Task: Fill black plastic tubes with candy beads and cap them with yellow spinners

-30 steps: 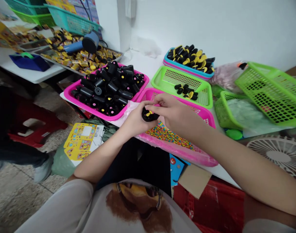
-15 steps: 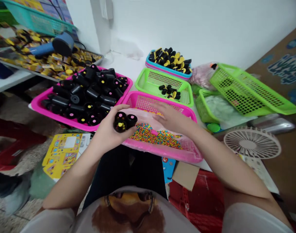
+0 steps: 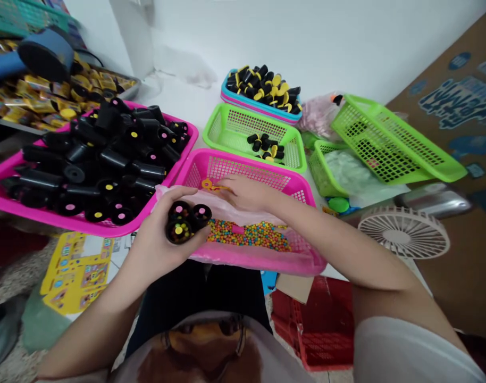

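My left hand (image 3: pixel 157 247) wraps around three black tubes (image 3: pixel 179 231) held upright together; their open ends show pink and yellow dots, and small coloured balls sit inside the nearest one. Below and in front is a pink basket (image 3: pixel 307 266) lined with pink plastic film. Many small multicoloured balls (image 3: pixel 262 236) lie in it, with a small pink piece (image 3: pixel 238 230) among them. My right hand (image 3: pixel 237 190) reaches behind the film's fold, beside small orange ring-shaped pieces (image 3: pixel 207 184); its fingertips are hidden.
At left, a larger pink basket (image 3: pixel 123 230) is heaped with black tubes. Behind, a green basket (image 3: pixel 213 127) holds a few black-and-yellow pieces, and a blue basket (image 3: pixel 227 88) is full of them. Green baskets (image 3: pixel 386 143) and a white fan (image 3: pixel 402 234) stand at right.
My right hand has moved left and down, from above the pink basket to the orange pieces behind the film. My left hand still holds the three tubes. The view has shifted to the right.
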`<state>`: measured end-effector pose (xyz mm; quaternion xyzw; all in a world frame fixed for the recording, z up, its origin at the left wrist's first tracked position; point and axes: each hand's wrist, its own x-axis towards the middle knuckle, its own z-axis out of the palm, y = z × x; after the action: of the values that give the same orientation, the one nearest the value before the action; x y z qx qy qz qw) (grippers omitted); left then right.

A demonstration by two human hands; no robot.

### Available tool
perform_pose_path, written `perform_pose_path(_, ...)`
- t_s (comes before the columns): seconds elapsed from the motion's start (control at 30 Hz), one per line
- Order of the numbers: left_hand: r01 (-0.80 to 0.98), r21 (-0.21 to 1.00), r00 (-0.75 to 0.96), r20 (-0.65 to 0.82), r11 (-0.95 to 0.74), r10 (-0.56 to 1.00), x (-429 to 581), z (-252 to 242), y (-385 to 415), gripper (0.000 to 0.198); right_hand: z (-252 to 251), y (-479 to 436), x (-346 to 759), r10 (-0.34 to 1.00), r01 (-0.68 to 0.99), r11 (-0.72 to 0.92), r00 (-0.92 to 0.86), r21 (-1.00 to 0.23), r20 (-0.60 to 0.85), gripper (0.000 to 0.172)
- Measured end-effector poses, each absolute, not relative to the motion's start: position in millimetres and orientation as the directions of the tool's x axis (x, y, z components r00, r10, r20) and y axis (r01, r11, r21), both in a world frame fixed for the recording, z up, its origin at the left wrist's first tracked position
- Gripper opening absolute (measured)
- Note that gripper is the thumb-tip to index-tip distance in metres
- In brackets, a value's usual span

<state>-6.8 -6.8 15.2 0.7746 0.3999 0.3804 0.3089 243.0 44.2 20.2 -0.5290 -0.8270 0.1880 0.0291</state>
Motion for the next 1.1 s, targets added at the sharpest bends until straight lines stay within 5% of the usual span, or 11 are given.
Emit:
perform_pose_path(0.13, 0.403, 0.770, 0.398, 0.339, -0.495, 0.853, -7, 14, -5, 0.054, -13, 81, 233, 0.789, 0.785, 0.543, -0.599, -0.298, -0.139, 0.049)
perform_pose_path(0.43, 0.416, 0.758, 0.404, 0.342, -0.503, 0.848, -6, 17, -7, 0.054, -26, 78, 279, 0.707, 0.743, 0.564, -0.660, -0.361, -0.254, 0.046)
perform_pose_path(0.77, 0.409, 0.740, 0.432, 0.358, -0.534, 0.828, -8, 14, -6, 0.055, 8, 37, 340, 0.805, 0.882, 0.434, -0.472, -0.186, -0.360, 0.041)
perform_pose_path(1.1, 0.416, 0.749, 0.439, 0.332, -0.516, 0.835, -9, 15, -5, 0.055, 10, 27, 354, 0.829, 0.937, 0.350, -0.314, -0.010, -0.462, 0.058)
